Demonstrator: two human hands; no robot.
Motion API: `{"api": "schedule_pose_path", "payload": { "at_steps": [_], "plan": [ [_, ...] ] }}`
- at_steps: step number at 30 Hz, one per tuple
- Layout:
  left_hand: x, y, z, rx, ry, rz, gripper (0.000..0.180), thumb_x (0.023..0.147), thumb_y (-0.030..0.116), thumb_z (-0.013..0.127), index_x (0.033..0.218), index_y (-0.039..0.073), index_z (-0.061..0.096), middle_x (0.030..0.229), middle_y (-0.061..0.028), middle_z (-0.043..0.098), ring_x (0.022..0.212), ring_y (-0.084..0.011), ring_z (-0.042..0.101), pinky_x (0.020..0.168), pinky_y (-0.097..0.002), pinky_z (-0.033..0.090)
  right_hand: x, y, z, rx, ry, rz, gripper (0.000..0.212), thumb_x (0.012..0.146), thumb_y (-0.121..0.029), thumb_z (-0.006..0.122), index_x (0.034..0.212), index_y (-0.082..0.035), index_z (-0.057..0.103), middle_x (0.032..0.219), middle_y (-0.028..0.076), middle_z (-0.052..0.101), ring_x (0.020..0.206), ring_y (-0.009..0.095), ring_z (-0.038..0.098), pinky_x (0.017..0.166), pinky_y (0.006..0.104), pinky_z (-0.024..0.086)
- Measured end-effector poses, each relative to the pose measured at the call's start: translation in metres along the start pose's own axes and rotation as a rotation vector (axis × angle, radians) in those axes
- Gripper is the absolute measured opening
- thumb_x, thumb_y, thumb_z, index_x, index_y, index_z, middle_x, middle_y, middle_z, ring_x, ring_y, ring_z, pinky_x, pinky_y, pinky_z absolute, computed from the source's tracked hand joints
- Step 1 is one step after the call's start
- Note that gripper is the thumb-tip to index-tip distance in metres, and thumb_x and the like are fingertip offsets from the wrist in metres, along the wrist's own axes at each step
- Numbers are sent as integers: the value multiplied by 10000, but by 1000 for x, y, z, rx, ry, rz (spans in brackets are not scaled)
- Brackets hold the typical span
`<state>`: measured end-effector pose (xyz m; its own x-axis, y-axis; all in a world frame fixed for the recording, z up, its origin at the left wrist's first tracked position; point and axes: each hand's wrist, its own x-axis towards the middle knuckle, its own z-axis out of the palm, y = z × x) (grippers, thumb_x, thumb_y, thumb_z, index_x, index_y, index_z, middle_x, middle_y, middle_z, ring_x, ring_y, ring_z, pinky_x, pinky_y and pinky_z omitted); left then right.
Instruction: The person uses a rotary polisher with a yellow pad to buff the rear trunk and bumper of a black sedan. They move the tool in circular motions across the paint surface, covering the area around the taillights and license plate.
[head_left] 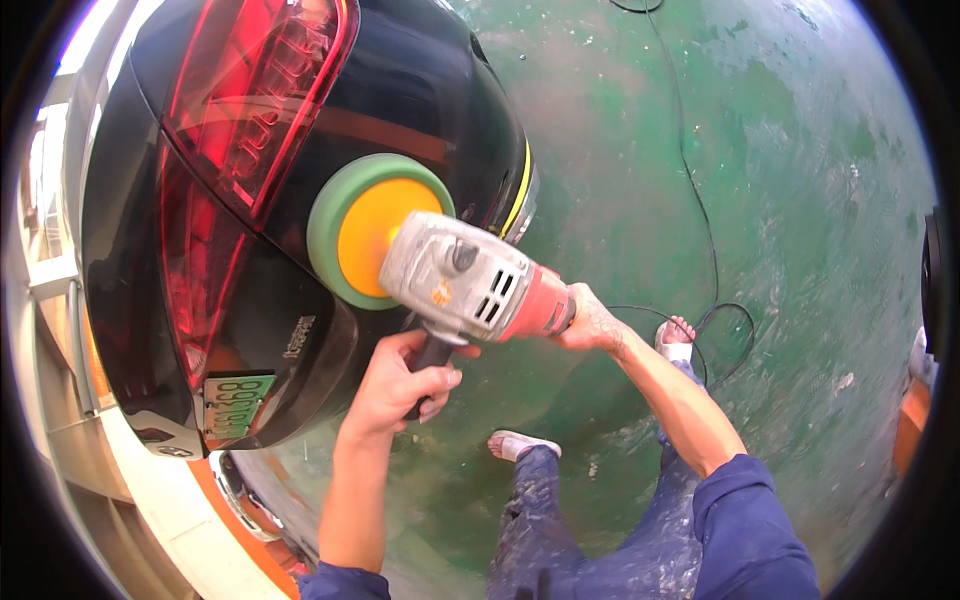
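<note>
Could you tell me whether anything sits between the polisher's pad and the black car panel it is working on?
Nothing visible does. The green and orange pad lies against the black car body beside the red tail light.

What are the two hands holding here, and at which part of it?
Both hold one polishing machine: the left hand grips its black side handle, the right hand its red rear body.

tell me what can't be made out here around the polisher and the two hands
Head view only:
- Where the green pad meets the black car body: hidden behind the pad and its orange backing.
- Side handle: mostly covered by the left hand.
- Right hand fingers: hidden behind the polisher body.
- Cord: runs off the top edge.
</note>
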<state>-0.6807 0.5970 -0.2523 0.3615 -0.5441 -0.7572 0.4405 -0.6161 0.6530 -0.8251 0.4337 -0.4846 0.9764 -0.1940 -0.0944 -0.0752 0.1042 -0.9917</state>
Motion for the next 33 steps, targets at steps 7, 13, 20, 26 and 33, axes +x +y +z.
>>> {"api": "schedule_pose_path", "payload": {
  "at_steps": [7,13,20,26,33],
  "plan": [
    [-10,-79,-7,-172,3,-90,329,802,13,675,1101,-110,617,623,-38,550,417,-103,459,389,-274,364,-24,53,23,-55,-12,127,282,640,-59,683,915,5,689,859,277,665,855,439,673,746,416,548],
    [-7,-84,16,-260,51,-108,306,823,-3,658,1110,-99,615,633,-33,540,423,-103,468,397,-270,374,-26,40,-9,-124,-123,181,191,611,-50,670,790,12,650,728,249,647,721,399,682,672,424,534],
    [53,32,63,-164,-19,-44,298,845,53,630,1109,-80,595,630,-4,488,419,-81,436,380,-255,372,9,32,-95,12,-60,22,143,636,-71,721,718,-8,622,577,60,552,605,79,521,567,335,493],
    [136,148,76,-538,-320,-52,322,957,64,501,1216,-127,511,712,0,457,488,-65,438,377,-238,367,58,-22,-187,89,-71,264,498,581,-3,744,1062,-26,615,803,57,632,692,148,616,609,332,535],
    [113,110,72,-380,-227,-32,315,877,46,599,1166,-75,576,685,13,473,473,-53,422,380,-230,351,40,14,-153,54,23,99,223,571,-38,742,760,-5,628,712,54,658,608,117,601,572,315,510]
  ]
}}
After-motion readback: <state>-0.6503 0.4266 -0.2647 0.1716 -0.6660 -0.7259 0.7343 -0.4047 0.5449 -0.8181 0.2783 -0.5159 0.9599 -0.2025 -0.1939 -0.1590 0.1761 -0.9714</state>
